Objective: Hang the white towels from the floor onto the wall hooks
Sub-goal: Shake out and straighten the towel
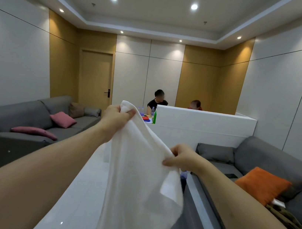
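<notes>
towel: we see one white towel [137, 180] held up in the air in front of the chest, off the floor, top edge stretched on a slant, rest hanging down below both grips.
left grip: our left hand [116, 116] pinches the upper corner, thumb over cloth, arm stretched forward; this is the higher point.
right grip: our right hand [183, 156] is clamped on the same edge, lower and nearer us; we judge the two-point hold spreads the edge to find a part for hooking.
hooks: none in view; we can't tell where they are.
beyond grips: white partition [203, 121] past the left hand, grey sofa [18, 125] left of it, orange cushion [262, 185] right of the right hand.
</notes>
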{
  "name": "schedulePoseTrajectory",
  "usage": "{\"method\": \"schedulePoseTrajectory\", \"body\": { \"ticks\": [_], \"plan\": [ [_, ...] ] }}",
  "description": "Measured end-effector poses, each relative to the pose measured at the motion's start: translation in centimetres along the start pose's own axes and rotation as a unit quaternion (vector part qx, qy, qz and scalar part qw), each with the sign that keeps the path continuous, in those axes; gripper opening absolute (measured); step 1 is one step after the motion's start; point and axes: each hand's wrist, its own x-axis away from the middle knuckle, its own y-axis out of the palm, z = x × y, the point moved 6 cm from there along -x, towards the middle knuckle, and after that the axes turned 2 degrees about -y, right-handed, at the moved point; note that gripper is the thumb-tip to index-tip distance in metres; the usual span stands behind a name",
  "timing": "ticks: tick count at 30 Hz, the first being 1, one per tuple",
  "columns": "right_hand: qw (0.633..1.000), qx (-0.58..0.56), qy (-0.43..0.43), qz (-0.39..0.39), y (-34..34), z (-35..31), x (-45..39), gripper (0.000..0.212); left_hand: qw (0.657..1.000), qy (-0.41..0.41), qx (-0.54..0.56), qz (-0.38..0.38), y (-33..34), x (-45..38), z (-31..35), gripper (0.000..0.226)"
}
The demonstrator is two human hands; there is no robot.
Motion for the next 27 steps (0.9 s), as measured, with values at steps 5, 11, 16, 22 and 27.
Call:
{"method": "schedulePoseTrajectory", "body": {
  "ticks": [5, 11, 16, 22, 27],
  "plan": [
    [0.98, 0.168, 0.033, 0.101, -1.5, 1.1, -0.4, 0.01, 1.0, 0.018, -0.021, 0.005, -0.6, 0.0, 0.1, 0.022],
    [0.94, 0.27, 0.049, 0.2, -2.9, 1.7, -1.0, 0.008, 0.998, 0.023, -0.051, 0.043, -1.2, -0.5, -1.0, 0.017],
    [0.923, 0.297, 0.042, 0.241, -4.5, 2.7, -2.6, 0.015, 0.998, 0.012, -0.057, 0.033, -1.3, -2.3, -2.6, 0.023],
    [0.891, 0.37, 0.048, 0.259, -5.7, 4.3, -7.5, 0.01, 0.996, 0.015, -0.084, 0.024, -0.1, -6.9, -5.8, 0.022],
    [0.874, 0.407, 0.059, 0.259, -6.0, 6.7, -15.0, 0.02, 0.994, 0.003, -0.109, 0.021, 1.8, -13.5, -10.9, 0.011]
  ]
}}
